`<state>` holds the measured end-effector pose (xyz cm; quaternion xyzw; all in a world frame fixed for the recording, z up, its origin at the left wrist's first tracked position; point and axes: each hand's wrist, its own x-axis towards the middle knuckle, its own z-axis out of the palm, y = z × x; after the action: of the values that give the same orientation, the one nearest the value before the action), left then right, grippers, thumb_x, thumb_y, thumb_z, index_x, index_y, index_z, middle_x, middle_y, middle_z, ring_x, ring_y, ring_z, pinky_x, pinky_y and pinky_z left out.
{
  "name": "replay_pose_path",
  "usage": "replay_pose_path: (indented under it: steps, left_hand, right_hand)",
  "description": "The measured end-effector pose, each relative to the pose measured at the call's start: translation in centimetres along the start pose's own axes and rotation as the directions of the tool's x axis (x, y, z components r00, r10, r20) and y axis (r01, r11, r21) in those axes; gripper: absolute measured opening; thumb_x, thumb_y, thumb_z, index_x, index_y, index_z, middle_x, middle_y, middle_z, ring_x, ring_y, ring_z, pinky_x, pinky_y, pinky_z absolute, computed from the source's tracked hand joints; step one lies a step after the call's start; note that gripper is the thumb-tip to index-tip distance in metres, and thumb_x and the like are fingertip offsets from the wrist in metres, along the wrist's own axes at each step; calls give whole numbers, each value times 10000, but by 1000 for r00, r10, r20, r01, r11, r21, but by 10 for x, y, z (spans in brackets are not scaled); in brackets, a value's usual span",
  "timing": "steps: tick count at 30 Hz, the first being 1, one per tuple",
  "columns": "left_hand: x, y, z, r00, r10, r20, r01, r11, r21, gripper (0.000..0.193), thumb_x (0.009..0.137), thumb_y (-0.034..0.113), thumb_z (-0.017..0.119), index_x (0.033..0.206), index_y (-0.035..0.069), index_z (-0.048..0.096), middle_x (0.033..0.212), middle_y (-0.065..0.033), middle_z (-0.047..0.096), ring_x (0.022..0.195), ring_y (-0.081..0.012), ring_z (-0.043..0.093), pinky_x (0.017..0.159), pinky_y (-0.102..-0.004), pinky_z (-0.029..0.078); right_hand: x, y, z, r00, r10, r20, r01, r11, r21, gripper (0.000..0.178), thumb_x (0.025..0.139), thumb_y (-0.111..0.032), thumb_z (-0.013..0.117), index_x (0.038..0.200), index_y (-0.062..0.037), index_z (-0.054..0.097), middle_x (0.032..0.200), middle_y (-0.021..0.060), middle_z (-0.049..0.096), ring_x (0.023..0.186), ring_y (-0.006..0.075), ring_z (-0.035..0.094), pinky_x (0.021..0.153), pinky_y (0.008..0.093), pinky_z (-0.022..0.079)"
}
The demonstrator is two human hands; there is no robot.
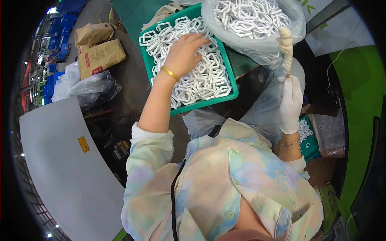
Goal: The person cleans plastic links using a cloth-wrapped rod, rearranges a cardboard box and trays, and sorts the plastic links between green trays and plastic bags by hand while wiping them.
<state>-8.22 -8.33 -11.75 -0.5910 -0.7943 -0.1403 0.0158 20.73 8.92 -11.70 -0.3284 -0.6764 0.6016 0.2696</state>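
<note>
A green tray (205, 105) full of white plastic links (209, 82) lies in front of me, tilted a little. My bare left hand (184, 54), a gold band at its wrist, rests over the links with its fingers stretched out and apart; the undersides of the fingers are hidden. On the right, my right hand (291, 104) wears a white glove and is closed around the lower end of a stick wrapped in lumpy cream material (286, 46), held upright. Just beyond that stick, a clear plastic bag (298, 30) holds more white links (251, 20).
Tray and bag are at a dark green table (128, 18). Low on the right is a second green tray (310, 152) with links, beside a plastic-lined box (329, 134). Brown paper sacks (100, 58) lie at the far left. A grey panel (64, 148) stands near my left elbow.
</note>
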Motion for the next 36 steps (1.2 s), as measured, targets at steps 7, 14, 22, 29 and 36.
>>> replay_pose_path:
  steps: [7,14,22,29,36]
  left_hand:
    - [23,7,17,962,-161,222,88,948,306,273,765,168,680,1033,143,729,1092,-39,588,1118,-257,552,927,-437,441]
    - [7,-23,19,997,-37,-63,44,994,104,219,813,191,670,1003,87,699,1072,-103,613,1047,-278,586,865,-442,465]
    - [-10,-22,-11,942,-299,150,334,869,-365,271,836,136,607,1095,59,623,980,-146,616,918,-314,632,802,-396,507]
    - [-6,-21,6,954,-233,191,241,970,-24,254,782,91,641,1033,97,684,1047,-105,637,993,-336,614,863,-413,508]
    - [-1,-7,-5,946,-163,280,245,925,-290,199,800,109,657,989,52,679,975,-133,644,1007,-338,615,861,-445,502]
  right_hand:
    - [-11,-2,19,996,-7,88,5,1000,16,216,1064,-146,422,1024,-19,591,697,-68,377,601,18,309,537,207,260]
    - [-17,-5,29,989,-34,144,38,999,-25,210,1062,-146,427,1027,-22,593,701,-68,378,608,17,313,542,208,265]
    - [-17,-6,33,986,26,164,-25,1000,-14,202,1047,-134,454,1022,-10,611,696,-42,417,611,37,354,552,229,306]
    - [-23,-5,35,978,14,209,-12,1000,-12,210,1045,-127,451,1033,12,608,715,-51,410,624,31,341,563,220,293]
    - [-25,2,32,976,13,217,-15,1000,8,205,1038,-127,462,1028,14,610,723,-48,425,641,34,357,568,224,304]
